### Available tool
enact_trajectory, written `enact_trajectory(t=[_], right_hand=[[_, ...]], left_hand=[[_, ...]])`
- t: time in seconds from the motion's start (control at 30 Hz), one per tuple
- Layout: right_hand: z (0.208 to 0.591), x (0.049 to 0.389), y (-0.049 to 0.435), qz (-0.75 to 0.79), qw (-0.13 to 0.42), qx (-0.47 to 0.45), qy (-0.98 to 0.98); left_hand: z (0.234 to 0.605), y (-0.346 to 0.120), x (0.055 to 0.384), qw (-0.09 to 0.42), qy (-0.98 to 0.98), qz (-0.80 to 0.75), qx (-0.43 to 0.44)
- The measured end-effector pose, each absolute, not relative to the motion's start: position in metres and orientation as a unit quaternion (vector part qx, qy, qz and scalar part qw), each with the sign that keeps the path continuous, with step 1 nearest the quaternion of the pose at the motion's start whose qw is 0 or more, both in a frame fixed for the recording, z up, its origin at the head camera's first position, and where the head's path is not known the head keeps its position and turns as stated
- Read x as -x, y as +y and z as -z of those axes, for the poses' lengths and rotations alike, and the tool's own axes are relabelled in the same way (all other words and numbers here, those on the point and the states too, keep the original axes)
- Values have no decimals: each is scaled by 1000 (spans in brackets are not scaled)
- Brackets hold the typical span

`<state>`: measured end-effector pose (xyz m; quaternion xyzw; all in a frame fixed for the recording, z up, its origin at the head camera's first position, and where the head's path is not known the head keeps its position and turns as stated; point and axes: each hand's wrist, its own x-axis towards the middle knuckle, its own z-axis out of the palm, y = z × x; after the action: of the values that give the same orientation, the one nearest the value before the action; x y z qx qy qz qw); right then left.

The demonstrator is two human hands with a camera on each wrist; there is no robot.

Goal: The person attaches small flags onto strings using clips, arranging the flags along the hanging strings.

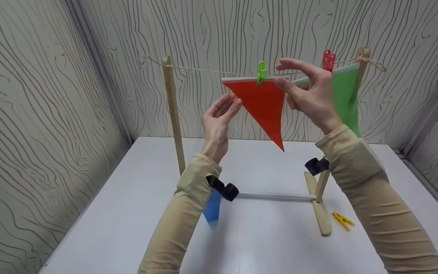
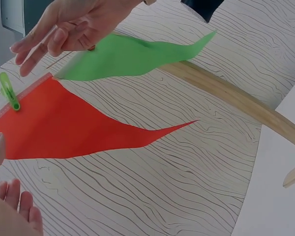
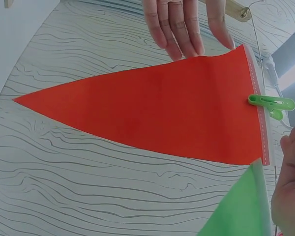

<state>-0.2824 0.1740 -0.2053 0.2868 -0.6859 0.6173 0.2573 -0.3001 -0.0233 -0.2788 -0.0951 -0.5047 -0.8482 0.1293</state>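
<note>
Because green clip (image 1: pixel 261 77) is seemingly pinching white top band (image 1: pixel 238 79) to string (image 1: pixel 203 69), red flag (image 1: pixel 266 102) is hanging mid-string, probably needing no hand's support. Left hand (image 1: pixel 219 121) is hovering at flag's left edge, thumb and straight fingers standing apart; cannot tell whether touching. Right hand (image 1: pixel 316 93) is hovering near upper right corner, thumb and forefinger spread, pinching nothing. Wooden posts (image 1: pixel 173 114) are holding string high, likely so flag is clearing worktop (image 1: pixel 264 243).

The left sleeve (image 1: pixel 181 213), lower centre-left, is beige and creased; the right sleeve (image 1: pixel 371 198), lower right, matches it; a rounded black fitting (image 1: pixel 229 191) juts from each; both hands (image 1: pixel 219 121) are bare.
</note>
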Motion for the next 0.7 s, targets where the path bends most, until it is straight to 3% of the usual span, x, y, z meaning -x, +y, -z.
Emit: enact_trajectory(t=[0.7], right_hand=[[243,267,193,-630,293,-323,-642]], left_hand=[[327,-38,294,130,-627,768,22]])
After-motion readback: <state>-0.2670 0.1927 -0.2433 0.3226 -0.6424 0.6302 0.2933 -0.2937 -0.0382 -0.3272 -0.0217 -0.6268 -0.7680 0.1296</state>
